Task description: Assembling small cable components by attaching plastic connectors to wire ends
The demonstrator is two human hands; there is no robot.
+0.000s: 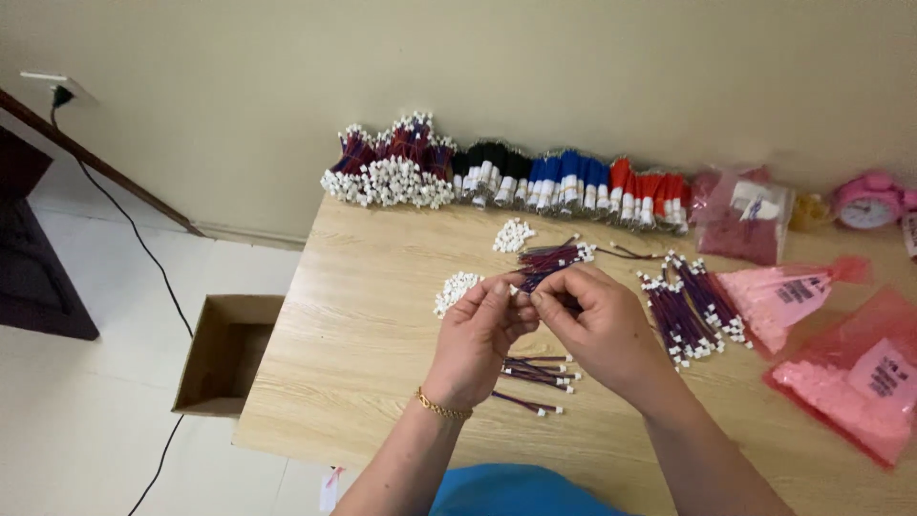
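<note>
1. Both hands meet above the middle of the table [363, 334]; the left hand [475, 344] and the right hand [597, 330] pinch one small wire piece [523, 298] between their fingertips.
2. Under the hands, a few short wires [537, 375] with white plugs lie near the front edge.
3. Two little heaps of white plugs [457, 290] lie just behind the left hand.
4. Along the back edge, wire bundles [506, 177] in several colours lie in a row.
5. Pink bags [845, 377] lie at the right edge.
</note>
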